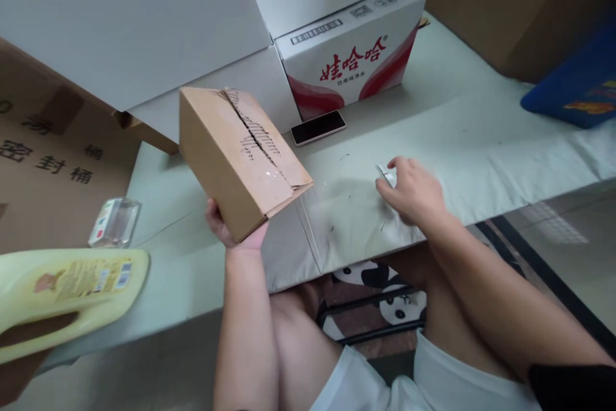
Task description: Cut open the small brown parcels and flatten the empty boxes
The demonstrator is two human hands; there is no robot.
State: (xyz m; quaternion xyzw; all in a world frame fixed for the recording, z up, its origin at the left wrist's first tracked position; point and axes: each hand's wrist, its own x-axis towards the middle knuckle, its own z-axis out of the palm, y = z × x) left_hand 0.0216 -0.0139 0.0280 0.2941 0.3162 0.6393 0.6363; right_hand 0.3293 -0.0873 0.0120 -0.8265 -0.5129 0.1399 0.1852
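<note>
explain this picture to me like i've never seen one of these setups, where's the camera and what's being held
There's no machine: each grip is a person's bare hand. The single picture comes from a camera worn on the head, looking forward and down. The left grip holds a tilted brown cardboard box. The right grip has a small pale item, too small to identify, between thumb and fingers. On the cloth-covered table are a phone, a white carton with red printing, a clear container and a yellow bottle.
</note>
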